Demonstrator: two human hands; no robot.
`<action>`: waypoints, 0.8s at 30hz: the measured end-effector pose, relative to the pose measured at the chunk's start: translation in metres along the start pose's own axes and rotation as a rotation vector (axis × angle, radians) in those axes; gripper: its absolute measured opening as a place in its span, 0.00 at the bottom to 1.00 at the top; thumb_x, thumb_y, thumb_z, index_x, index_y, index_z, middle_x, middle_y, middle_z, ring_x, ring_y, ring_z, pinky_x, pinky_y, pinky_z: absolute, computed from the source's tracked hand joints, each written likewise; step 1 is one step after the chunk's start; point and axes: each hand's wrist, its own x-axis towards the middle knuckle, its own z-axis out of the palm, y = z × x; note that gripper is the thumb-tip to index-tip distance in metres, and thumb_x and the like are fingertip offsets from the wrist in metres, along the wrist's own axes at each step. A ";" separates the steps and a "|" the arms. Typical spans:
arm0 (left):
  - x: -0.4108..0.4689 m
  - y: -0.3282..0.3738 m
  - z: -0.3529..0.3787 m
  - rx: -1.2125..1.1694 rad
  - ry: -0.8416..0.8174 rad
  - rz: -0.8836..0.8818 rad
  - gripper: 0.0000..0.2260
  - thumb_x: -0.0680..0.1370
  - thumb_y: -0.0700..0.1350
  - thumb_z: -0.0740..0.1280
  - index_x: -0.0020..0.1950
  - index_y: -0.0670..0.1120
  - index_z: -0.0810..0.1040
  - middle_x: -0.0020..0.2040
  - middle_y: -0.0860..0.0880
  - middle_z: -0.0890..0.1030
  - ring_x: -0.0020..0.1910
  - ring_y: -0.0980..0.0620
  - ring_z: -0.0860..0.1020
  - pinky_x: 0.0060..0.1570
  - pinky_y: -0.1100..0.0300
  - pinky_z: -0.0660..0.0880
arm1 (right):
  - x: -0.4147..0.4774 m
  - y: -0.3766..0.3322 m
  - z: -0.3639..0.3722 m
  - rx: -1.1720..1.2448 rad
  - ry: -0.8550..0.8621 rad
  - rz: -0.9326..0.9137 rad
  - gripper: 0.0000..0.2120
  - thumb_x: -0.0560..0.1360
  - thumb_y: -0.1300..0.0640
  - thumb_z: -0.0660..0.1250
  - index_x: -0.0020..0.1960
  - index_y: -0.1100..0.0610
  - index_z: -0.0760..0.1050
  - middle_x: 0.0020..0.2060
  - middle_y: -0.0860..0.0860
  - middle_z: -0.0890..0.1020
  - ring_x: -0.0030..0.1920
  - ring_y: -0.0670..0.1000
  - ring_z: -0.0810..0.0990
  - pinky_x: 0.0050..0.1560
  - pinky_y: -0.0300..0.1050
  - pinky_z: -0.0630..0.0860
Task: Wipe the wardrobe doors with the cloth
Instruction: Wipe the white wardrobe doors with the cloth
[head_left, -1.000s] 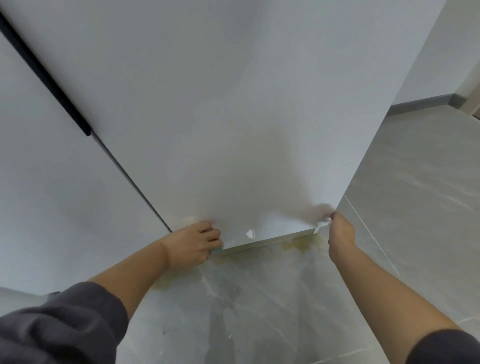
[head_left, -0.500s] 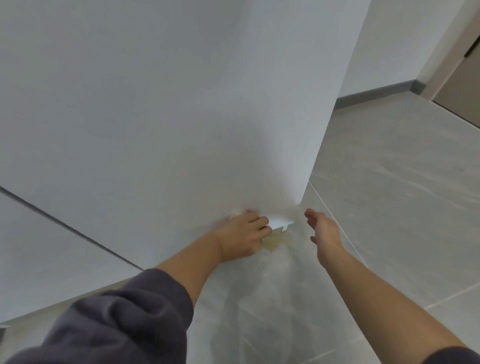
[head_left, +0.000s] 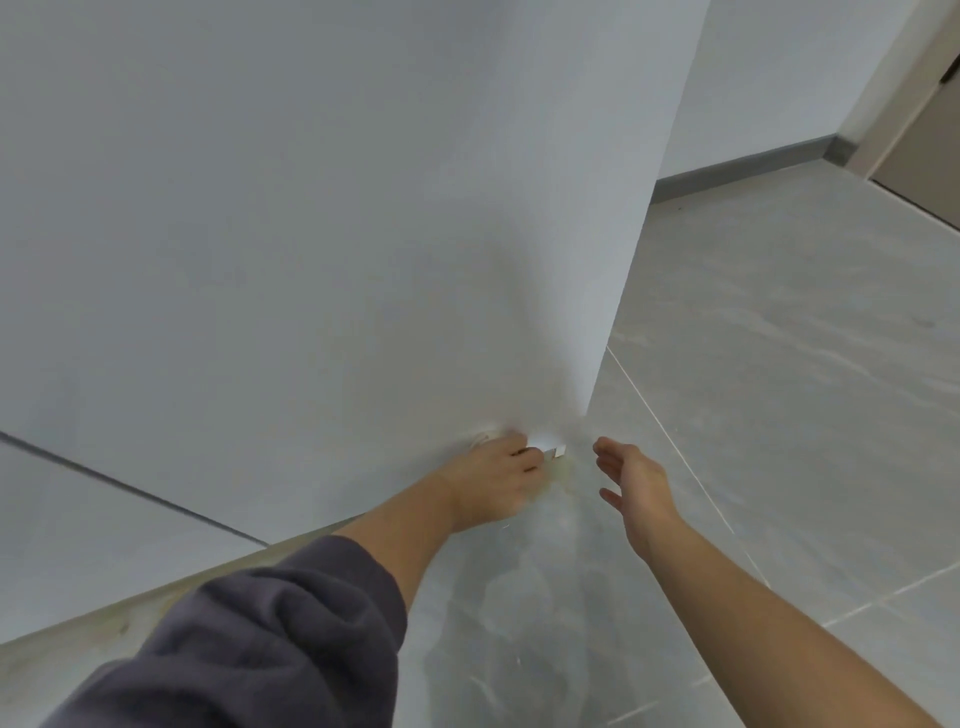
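**Head view: one wide-angle camera, worn on the head, facing forward and down.**

The camera looks down at close range along the flat white wardrobe door (head_left: 363, 234) to the grey marble-look tiled floor (head_left: 779, 415). The door fills the upper left of the frame. Both forearms enter from the bottom edge. The left hand (head_left: 493, 480), on a small white cloth (head_left: 480, 440), and the right hand (head_left: 636, 480) lie near frame centre at the door's lower corner.
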 end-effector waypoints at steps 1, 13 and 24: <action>-0.013 0.001 0.004 0.010 -0.021 0.003 0.10 0.67 0.38 0.73 0.28 0.50 0.79 0.37 0.53 0.77 0.41 0.48 0.76 0.48 0.56 0.70 | -0.002 0.001 0.008 0.021 -0.017 0.009 0.10 0.79 0.59 0.57 0.52 0.56 0.78 0.57 0.53 0.80 0.60 0.51 0.77 0.63 0.53 0.72; -0.184 0.006 0.016 -0.013 -0.142 0.006 0.12 0.69 0.39 0.68 0.26 0.50 0.77 0.35 0.52 0.77 0.41 0.48 0.76 0.49 0.56 0.71 | -0.049 0.039 0.097 -0.161 -0.237 0.217 0.15 0.82 0.62 0.51 0.61 0.67 0.72 0.60 0.62 0.77 0.59 0.58 0.77 0.55 0.50 0.75; -0.254 0.025 -0.002 -0.215 -0.071 -0.399 0.10 0.62 0.39 0.76 0.32 0.51 0.79 0.36 0.53 0.76 0.39 0.48 0.75 0.42 0.55 0.74 | -0.105 0.049 0.132 -0.238 -0.404 0.221 0.18 0.83 0.61 0.50 0.66 0.68 0.70 0.62 0.62 0.77 0.62 0.59 0.77 0.59 0.53 0.75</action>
